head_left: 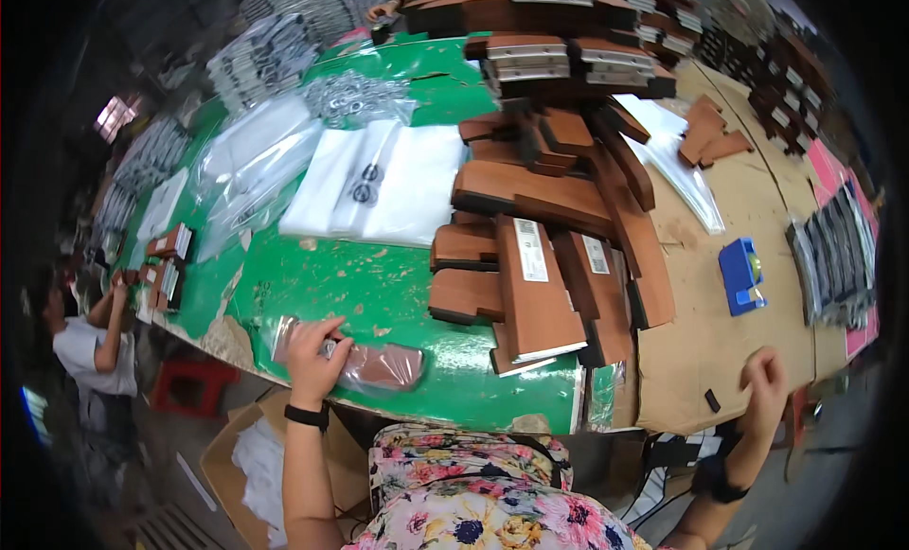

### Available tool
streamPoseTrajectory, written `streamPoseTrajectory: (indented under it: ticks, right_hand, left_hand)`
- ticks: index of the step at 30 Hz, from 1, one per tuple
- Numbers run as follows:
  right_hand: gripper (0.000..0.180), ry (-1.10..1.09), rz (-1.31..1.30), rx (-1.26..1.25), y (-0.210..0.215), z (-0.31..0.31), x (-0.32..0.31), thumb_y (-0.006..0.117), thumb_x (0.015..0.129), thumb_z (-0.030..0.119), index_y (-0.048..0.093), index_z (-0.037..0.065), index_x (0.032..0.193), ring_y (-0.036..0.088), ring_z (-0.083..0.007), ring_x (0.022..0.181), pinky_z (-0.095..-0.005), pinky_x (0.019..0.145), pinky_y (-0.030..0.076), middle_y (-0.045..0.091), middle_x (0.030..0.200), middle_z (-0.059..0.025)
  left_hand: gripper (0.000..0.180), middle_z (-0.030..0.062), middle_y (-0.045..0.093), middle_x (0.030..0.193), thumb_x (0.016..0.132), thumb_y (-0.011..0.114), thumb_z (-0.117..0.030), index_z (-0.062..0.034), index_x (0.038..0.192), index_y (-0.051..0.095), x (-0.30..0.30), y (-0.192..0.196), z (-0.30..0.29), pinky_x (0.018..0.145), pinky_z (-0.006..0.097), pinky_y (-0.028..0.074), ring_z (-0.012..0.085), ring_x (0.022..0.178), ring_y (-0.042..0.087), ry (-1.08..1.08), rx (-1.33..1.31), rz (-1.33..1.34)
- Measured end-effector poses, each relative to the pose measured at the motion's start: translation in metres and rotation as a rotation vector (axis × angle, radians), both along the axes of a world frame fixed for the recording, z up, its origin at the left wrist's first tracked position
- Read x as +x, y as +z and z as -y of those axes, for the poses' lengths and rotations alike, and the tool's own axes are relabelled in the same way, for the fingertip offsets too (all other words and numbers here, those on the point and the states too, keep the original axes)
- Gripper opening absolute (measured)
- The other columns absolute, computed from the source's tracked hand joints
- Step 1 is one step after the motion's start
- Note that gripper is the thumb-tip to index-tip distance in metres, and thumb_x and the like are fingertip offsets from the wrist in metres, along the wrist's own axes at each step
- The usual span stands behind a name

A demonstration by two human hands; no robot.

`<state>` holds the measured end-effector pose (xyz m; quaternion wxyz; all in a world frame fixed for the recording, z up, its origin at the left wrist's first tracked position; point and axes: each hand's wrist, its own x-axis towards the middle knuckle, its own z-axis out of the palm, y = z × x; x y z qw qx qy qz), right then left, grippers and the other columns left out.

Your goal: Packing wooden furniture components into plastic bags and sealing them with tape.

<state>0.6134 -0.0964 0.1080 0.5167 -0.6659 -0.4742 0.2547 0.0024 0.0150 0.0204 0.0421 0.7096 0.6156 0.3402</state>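
A brown piece in a clear plastic bag (383, 365) lies flat near the front edge of the green tabletop. My left hand (317, 359) rests over its left part, gripping the bag with thumb and forefinger. Off to the right, my right hand (765, 384) is raised above the cardboard-covered surface with its fingers curled together. Whether anything small is between them cannot be made out. A blue tape dispenser (741, 277) stands just beyond that hand, and a small black piece (712, 399) lies to its left.
Brown wood-like pieces, some labelled (532, 285), are heaped mid-table, with a taller stack (568, 62) behind. White plastic bags (374, 186) and clear bags (256, 157) lie back left. Bundled packages (838, 252) sit at right. Another person (95, 346) works at far left; an open carton (246, 465) is below.
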Motion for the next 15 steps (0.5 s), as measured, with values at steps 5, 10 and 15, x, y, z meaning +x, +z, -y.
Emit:
streamPoseTrajectory:
  ticks: [5,10,15]
  right_hand:
    - [0.010,0.967,0.057,-0.047,0.023,-0.029,-0.169,0.075,0.084,0.008,0.069,0.002,0.088,0.064,-0.0206,0.076,-0.0313,0.066,0.050,0.067,0.084,-0.0090]
    - [0.011,1.238,-0.144,0.058,-0.033,-0.072,-0.313,0.067,0.093,0.013,0.064,0.002,0.094,0.062,-0.0185,0.074,-0.0326,0.067,0.049,0.062,0.082,-0.0077]
    - [0.013,1.133,-0.376,-0.161,-0.082,-0.095,-0.404,0.060,0.099,0.014,0.058,0.002,0.100,0.061,-0.0096,0.071,-0.0269,0.063,0.050,0.061,0.080,-0.0040]
  left_hand:
    - [0.031,0.0033,0.068,0.079,0.072,0.079,-0.014,-0.0084,0.102,0.071,-0.002,0.013,0.018,0.086,0.039,0.047,0.0250,0.081,0.064,-0.196,-0.018,0.004]
    - [0.034,0.0035,0.068,0.081,0.073,0.080,-0.016,-0.0087,0.104,0.069,0.003,0.016,0.017,0.087,0.040,0.046,0.0255,0.083,0.064,-0.327,-0.067,0.047]
    - [0.035,0.0049,0.066,0.088,0.072,0.081,-0.020,-0.0083,0.102,0.067,0.007,0.013,0.016,0.092,0.043,0.045,0.0283,0.091,0.062,-0.310,0.036,0.084]
